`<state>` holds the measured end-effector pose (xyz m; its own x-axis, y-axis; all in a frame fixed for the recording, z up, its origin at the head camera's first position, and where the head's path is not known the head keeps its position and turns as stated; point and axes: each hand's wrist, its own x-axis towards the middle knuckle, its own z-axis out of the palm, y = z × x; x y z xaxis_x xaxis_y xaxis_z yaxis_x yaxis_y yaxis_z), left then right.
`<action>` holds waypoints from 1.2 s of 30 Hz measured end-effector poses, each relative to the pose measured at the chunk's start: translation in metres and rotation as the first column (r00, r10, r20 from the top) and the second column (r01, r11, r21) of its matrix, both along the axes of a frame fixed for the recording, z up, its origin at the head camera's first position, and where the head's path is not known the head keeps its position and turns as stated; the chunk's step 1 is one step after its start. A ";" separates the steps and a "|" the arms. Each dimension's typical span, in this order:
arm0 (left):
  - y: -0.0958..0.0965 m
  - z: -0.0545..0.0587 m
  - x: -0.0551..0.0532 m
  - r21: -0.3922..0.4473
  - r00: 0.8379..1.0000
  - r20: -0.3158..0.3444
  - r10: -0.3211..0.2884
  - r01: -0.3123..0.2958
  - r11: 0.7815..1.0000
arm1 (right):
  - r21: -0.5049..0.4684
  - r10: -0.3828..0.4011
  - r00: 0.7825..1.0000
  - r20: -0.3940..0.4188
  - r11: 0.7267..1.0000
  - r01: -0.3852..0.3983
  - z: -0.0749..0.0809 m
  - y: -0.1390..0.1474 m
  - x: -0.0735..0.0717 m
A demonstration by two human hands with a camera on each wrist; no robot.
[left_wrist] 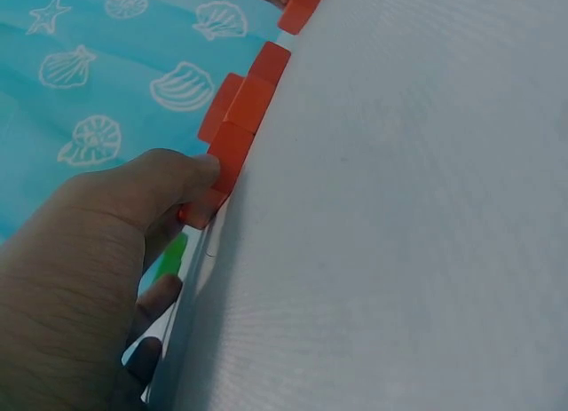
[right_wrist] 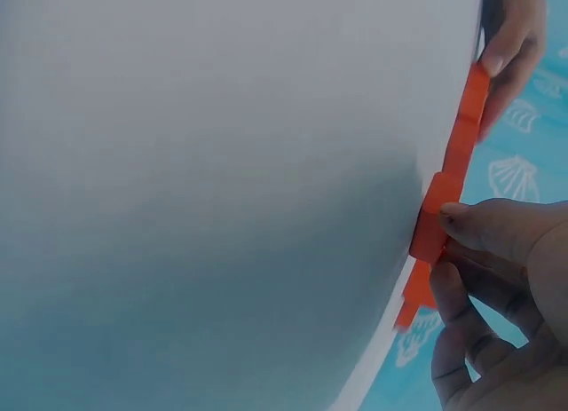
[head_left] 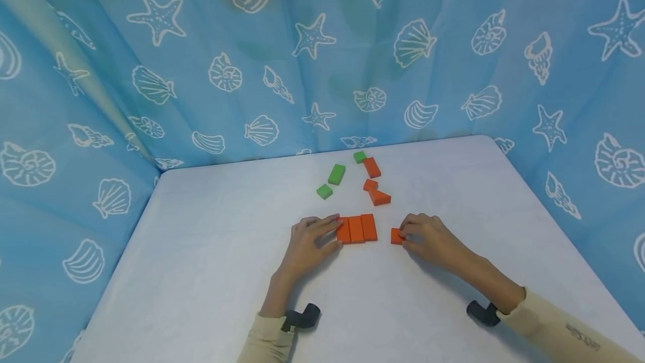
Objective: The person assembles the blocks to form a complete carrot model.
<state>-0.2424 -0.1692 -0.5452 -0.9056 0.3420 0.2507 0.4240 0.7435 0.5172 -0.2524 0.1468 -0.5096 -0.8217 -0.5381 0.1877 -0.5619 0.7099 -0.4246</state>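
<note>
Right hand (head_left: pixel 428 240): thumb and fingers pinching the single orange block (head_left: pixel 396 236), right at the fingertips.
Left hand (head_left: pixel 308 242): gripping the left end of the orange row (head_left: pixel 356 229).
Gap: row just left of the right fingertips, its blocks' long axes pointing away.

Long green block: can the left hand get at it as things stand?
Probably, once free: the long green block lies just beyond the left hand, with only the nearer small green block close to the path. The fingers are on the row's leftmost orange block, though.
</note>
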 end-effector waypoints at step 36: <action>0.001 0.000 -0.001 -0.018 1.000 0.000 0.010 -0.010 1.000 | -0.009 0.279 0.912 -0.301 0.955 -0.296 -0.008 -0.066 0.024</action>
<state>-0.2430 -0.1685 -0.5457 -0.9092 0.3370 0.2444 0.4160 0.7568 0.5042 -0.2289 0.0803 -0.5180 -0.5367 -0.7252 0.4313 -0.8432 0.4800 -0.2421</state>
